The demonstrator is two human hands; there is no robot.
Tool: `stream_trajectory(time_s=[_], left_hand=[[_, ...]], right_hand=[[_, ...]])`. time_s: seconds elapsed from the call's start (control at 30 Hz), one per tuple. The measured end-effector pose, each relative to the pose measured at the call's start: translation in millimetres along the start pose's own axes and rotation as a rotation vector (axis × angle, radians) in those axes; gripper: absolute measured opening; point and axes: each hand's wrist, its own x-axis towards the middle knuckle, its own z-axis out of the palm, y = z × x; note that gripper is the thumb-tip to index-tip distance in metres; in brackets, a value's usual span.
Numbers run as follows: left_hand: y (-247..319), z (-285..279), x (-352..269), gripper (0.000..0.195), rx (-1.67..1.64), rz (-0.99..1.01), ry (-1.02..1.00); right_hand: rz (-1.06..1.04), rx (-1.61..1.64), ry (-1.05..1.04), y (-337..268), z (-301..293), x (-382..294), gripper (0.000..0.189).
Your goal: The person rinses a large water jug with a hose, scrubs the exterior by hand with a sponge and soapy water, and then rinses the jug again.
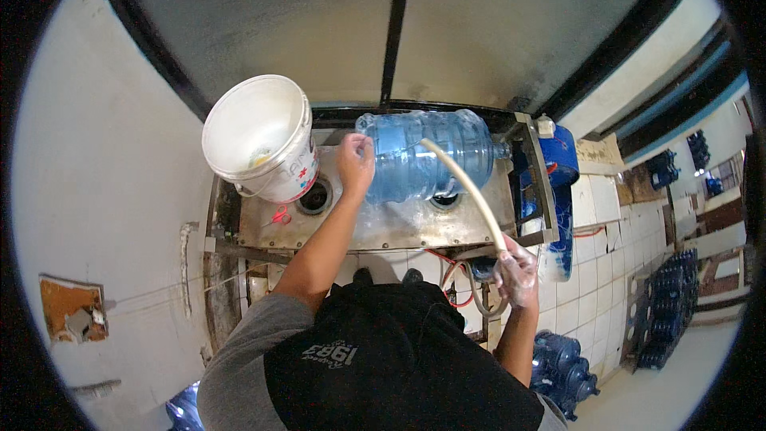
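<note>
A clear blue water-cooler bottle [413, 158] lies on its side on a metal worktop [383, 227], its neck to the right. My left hand [357, 158] is at the bottle's base end, fingers curled; whether it touches the bottle or holds anything small is unclear. In my right hand [516, 272] is a cream-coloured hose [473, 191], its end pointing over the bottle's side. The hand looks wet or soapy. A white plastic bucket [263, 131] stands left of my left hand, with something yellow inside. Red-handled scissors [281, 215] lie below the bucket.
Round openings [314, 196] are set in the worktop, one partly behind the bottle. A metal frame [538, 179] edges it, with a blue barrel [559, 155] beyond. More blue bottles [562, 365] stand on the tiled floor at lower right, others on a rack [667, 305] farther right.
</note>
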Motion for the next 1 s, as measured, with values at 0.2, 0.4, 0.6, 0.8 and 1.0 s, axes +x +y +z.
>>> stream_trajectory(time_s=[0.2,0.4,0.6,0.8,1.0], left_hand=[[23.3,15.9,46.0,0.035,0.190,-0.210,-0.855],[39.2,32.4,70.8,0.045,0.104,-0.511,-0.918],[49.5,35.2,68.3,0.039,0.098,-0.640,-0.892],[32.5,44.1,60.0,0.053,-0.153,-0.640,-0.893],[41.4,58.6,55.8,0.066,-0.761,-0.896,-0.604]], right_hand=[[-0.094,0.007,-0.262,-10.2,-22.4,11.9,0.044],[-0.063,-0.013,-0.259,-26.2,-29.9,27.3,0.046],[-0.106,-0.003,-0.302,-28.4,-47.1,35.7,0.044],[-0.114,0.022,-0.246,-26.3,-53.9,40.0,0.053],[-0.124,0.072,-0.243,-22.0,-57.5,41.4,0.052]])
